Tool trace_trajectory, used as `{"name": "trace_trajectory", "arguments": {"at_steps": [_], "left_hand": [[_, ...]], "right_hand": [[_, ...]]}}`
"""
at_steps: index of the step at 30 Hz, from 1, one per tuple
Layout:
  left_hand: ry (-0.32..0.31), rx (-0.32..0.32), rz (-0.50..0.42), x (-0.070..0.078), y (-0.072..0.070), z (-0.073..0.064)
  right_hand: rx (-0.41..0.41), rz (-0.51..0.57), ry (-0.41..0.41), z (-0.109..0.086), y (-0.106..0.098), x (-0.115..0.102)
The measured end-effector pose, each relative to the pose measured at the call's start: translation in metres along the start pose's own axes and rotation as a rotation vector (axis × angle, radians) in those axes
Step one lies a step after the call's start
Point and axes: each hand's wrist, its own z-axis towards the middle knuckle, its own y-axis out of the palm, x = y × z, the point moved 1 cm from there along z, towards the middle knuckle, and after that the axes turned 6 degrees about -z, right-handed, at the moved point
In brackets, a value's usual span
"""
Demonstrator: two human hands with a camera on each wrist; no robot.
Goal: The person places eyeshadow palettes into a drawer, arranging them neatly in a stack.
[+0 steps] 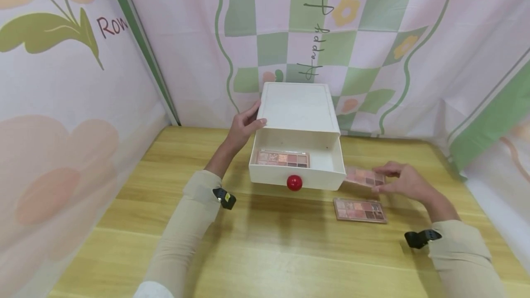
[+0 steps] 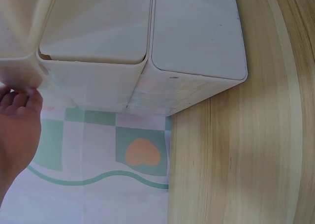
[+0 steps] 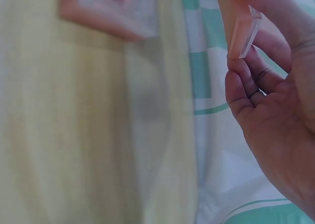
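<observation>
A white drawer unit (image 1: 300,105) stands with its top drawer (image 1: 327,178) pulled out by a red round knob (image 1: 294,182). Inside that drawer lies an eyeshadow palette (image 1: 283,158). My left hand (image 1: 242,128) rests against the unit's upper left side, thumb near the front top edge; the left wrist view shows its fingers (image 2: 19,100) touching the white wall. My right hand (image 1: 407,182) pinches a second eyeshadow palette (image 1: 366,177) just right of the drawer, held above the table, its left end hidden behind the drawer. A third palette (image 1: 360,210) lies on the table in front of it.
Below the pulled-out drawer, the left wrist view shows lower closed drawers (image 2: 197,32) of the unit, standing on the wooden table (image 1: 265,252). Patterned curtains (image 1: 372,22) hang behind and at both sides. A wrist camera (image 1: 224,198) sits on each sleeve.
</observation>
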Motion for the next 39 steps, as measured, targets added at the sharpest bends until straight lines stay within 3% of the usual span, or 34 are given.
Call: {"name": "trace_trajectory", "arguments": {"at_steps": [7, 18, 24, 30, 39], "left_hand": [[0.007, -0.004, -0.014, -0.002, 0.0, 0.001], [-0.011, 0.0, -0.016, 0.0, 0.0, 0.0], [-0.01, 0.0, -0.018, 0.001, 0.001, 0.0], [-0.008, -0.001, -0.017, 0.001, 0.001, 0.0], [-0.011, 0.002, -0.013, 0.002, 0.001, 0.0]], "right_hand": [[0.029, -0.001, 0.017, -0.004, -0.013, -0.009], [0.072, 0.017, -0.034, -0.009, -0.034, -0.015], [0.125, 0.032, -0.11, -0.01, -0.046, -0.026], [0.103, 0.036, -0.12, -0.013, -0.061, -0.04], [0.142, 0.12, -0.27, -0.013, -0.076, -0.057]]}}
